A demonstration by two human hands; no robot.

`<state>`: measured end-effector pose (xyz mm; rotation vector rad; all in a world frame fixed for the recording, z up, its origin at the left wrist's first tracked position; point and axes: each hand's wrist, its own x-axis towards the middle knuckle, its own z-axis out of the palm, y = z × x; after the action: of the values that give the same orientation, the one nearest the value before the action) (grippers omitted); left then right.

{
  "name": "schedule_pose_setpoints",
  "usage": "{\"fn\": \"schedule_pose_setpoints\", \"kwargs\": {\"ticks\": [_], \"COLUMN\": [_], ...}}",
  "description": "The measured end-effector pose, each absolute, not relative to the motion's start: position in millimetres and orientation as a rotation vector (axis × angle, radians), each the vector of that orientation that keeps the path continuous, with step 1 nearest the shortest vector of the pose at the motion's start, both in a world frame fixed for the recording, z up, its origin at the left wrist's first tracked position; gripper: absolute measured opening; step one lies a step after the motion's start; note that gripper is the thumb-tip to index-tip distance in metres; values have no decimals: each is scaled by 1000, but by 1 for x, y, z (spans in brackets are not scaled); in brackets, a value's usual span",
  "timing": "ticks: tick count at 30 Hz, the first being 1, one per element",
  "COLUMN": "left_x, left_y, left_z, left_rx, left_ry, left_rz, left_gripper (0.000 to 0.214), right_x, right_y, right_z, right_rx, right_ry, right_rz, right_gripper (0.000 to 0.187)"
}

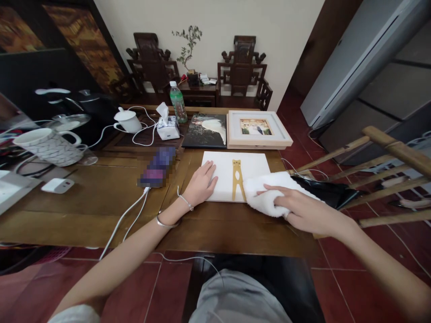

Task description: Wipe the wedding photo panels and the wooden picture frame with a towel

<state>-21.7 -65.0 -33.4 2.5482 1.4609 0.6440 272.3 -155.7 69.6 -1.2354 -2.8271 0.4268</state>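
A white board or box with a yellow cat figure on it lies flat near the front edge of the wooden table. My left hand rests on the left side of the white board, its fingers stretched out flat. At the board's right side, my right hand grips a bunched white towel. The towel covers the board's lower right corner and hangs partly past it. Part of the right fingers is hidden in the towel's folds.
Behind the board lie a framed photo and a dark picture panel. A phone with a charging cable sits to the left. Also there are a tissue box, a bottle and a patterned mug. A wooden chair stands at right.
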Motion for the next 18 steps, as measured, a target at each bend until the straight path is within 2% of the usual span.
{"fn": "schedule_pose_setpoints", "kwargs": {"ticks": [4, 13, 18], "left_x": [-21, -24, -25], "left_y": [-65, -64, -64], "left_z": [-33, -35, -36], "left_rx": [2541, 2553, 2567], "left_ry": [1472, 1458, 1448], "left_rz": [661, 664, 677], "left_gripper": [45, 43, 44], "right_x": [271, 262, 261], "right_y": [-152, -43, -20], "right_z": [70, 57, 56], "right_rx": [-1242, -1404, -1423], "right_ry": [-2831, -2783, -2762], "right_rz": [423, 180, 154], "right_gripper": [30, 29, 29]}}
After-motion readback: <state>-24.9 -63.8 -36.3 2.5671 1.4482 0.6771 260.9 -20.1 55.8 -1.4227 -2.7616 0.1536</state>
